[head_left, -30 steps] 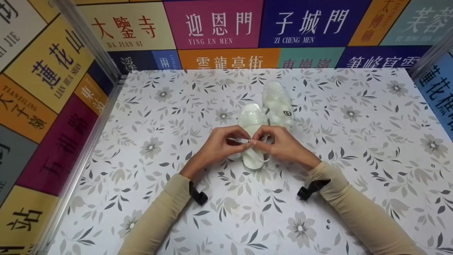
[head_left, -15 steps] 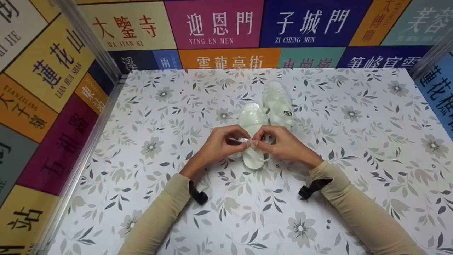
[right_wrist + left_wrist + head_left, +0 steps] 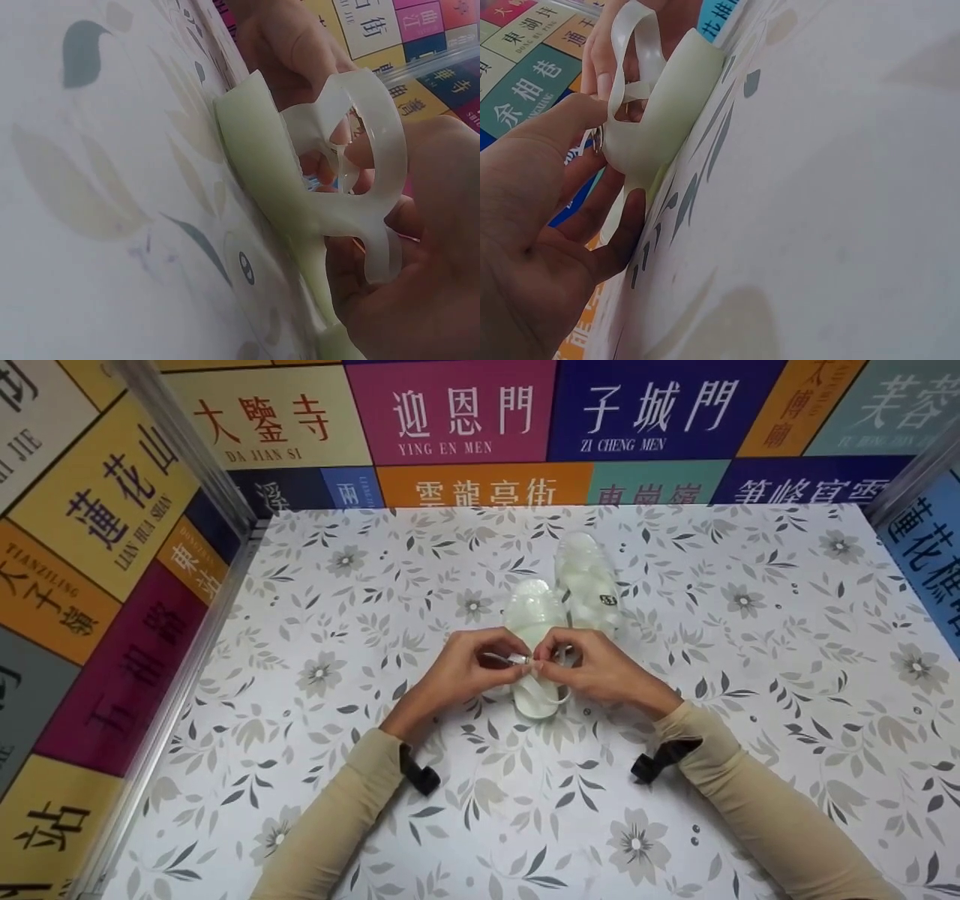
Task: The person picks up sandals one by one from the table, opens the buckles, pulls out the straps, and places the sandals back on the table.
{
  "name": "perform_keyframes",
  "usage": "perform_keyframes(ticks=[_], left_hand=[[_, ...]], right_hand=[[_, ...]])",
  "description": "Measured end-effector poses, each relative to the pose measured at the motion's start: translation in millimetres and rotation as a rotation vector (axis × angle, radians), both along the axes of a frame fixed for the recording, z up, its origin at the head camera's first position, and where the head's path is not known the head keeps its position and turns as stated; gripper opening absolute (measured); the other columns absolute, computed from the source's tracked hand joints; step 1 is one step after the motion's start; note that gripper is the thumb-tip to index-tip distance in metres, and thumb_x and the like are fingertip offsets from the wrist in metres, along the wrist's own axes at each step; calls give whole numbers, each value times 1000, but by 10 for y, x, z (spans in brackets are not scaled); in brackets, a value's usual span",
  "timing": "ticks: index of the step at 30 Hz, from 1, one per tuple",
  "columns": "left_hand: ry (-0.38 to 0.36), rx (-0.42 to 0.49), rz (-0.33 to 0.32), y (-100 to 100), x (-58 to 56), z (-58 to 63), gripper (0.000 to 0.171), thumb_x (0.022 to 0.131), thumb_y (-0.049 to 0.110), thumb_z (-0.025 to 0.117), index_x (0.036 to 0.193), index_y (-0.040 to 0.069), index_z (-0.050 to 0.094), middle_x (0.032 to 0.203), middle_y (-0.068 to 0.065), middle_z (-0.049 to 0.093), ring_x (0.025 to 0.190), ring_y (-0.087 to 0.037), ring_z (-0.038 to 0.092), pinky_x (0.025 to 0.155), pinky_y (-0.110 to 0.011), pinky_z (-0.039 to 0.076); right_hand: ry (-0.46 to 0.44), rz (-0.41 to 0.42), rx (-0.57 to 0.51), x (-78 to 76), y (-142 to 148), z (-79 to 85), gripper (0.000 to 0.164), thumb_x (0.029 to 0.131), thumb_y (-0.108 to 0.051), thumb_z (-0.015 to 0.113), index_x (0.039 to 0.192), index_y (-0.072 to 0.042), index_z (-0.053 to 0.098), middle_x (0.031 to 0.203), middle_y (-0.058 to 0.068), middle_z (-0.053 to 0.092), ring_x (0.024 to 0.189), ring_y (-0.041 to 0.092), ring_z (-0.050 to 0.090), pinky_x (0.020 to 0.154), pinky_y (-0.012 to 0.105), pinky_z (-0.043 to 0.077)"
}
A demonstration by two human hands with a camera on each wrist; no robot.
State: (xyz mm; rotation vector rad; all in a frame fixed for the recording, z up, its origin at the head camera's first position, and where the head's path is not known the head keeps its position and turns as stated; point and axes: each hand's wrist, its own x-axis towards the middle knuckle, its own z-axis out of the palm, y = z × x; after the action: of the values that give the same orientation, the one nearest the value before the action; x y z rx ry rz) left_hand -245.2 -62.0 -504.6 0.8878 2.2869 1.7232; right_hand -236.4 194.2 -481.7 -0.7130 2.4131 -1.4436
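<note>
A pale green sandal [image 3: 534, 604] with translucent straps lies on the table, heel toward me. Over its ankle part, my left hand [image 3: 472, 664] and right hand [image 3: 592, 664] meet fingertip to fingertip. Thumb and forefinger of the left hand pinch a thin whitish strap [image 3: 517, 658]. In the left wrist view a small metal buckle [image 3: 598, 139] shows at those fingertips. My right hand pinches the strap from the other side; its fingertips are partly hidden behind the heel straps [image 3: 390, 142] in the right wrist view. A matching sandal [image 3: 585, 570] lies just beyond, to the right.
The table [image 3: 750, 810] is covered with white leaf-and-flower patterned material. Colourful panels [image 3: 457, 412] with large lettering stand along its back and sides. A black band [image 3: 424, 776] hangs at the left sleeve's cuff, another band [image 3: 664, 761] at the right.
Both hands stay at the same spot over the near sandal. Only the fingertips shift slightly, and more of the strap shows between the left thumb and forefinger than a second ago.
</note>
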Motion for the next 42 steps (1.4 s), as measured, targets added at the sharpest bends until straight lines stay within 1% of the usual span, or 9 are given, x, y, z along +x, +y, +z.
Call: perform_keyframes(ticks=[2,7,11,17,24,28,31,35,42], left_hand=[[-4,0,1,0,3,-3,18,97,24,85,112,17,81,111,2,81,105,-15,79,92,-35,66],[-16,3,-3,-5,8,5,19,97,25,85,113,18,81,112,1,81,106,-15,79,94,-36,66],[-24,6,-8,-9,11,4,20,97,25,85,115,17,80,114,-2,81,107,-15,79,94,-36,66],[-34,16,-11,-17,11,-13,20,97,24,85,114,17,80,113,-2,81,107,-15,79,94,-37,66],[-38,14,-8,-11,6,-13,20,96,24,85,115,19,80,113,2,81,105,-15,79,93,-37,66],[-43,12,-2,-13,-1,-12,20,96,25,86,115,19,80,113,2,81,105,-15,79,93,-37,66],[-47,12,-1,-18,0,-9,22,96,26,86,115,18,80,112,0,81,105,-16,79,93,-37,66],[-52,25,-8,-19,-5,-12,22,95,24,86,115,16,80,112,-2,81,104,-17,78,94,-38,66],[-13,39,-7,-15,-14,-27,17,97,21,84,113,17,80,109,0,81,102,-16,79,92,-39,66]], right_hand=[[2,-6,-1,1,1,-9,8,100,-25,80,100,-19,76,101,1,73,96,20,66,79,26,56],[12,-15,-3,2,-7,-21,12,101,-34,80,103,-23,77,102,-1,75,98,19,69,83,28,57],[3,-10,-1,7,-15,-13,14,99,-38,81,102,-24,77,101,-3,76,98,20,70,85,28,57],[-3,1,4,16,-15,7,11,100,-31,81,100,-21,77,100,-2,75,94,20,70,82,26,57],[-14,-10,-20,1,-1,-11,5,98,-18,80,99,-14,77,101,2,74,96,18,68,80,23,57],[-2,-12,-21,-8,8,-24,8,99,-25,81,101,-18,78,101,1,75,92,18,69,77,24,58],[10,-2,-24,-8,8,-16,11,99,-30,82,102,-20,79,102,1,76,93,19,69,77,24,57],[11,11,-29,-10,6,-9,7,98,-24,83,100,-19,78,102,0,75,96,18,68,80,23,57],[11,8,-39,-9,13,-9,6,97,-20,83,98,-17,78,99,2,74,92,16,67,77,22,56]])
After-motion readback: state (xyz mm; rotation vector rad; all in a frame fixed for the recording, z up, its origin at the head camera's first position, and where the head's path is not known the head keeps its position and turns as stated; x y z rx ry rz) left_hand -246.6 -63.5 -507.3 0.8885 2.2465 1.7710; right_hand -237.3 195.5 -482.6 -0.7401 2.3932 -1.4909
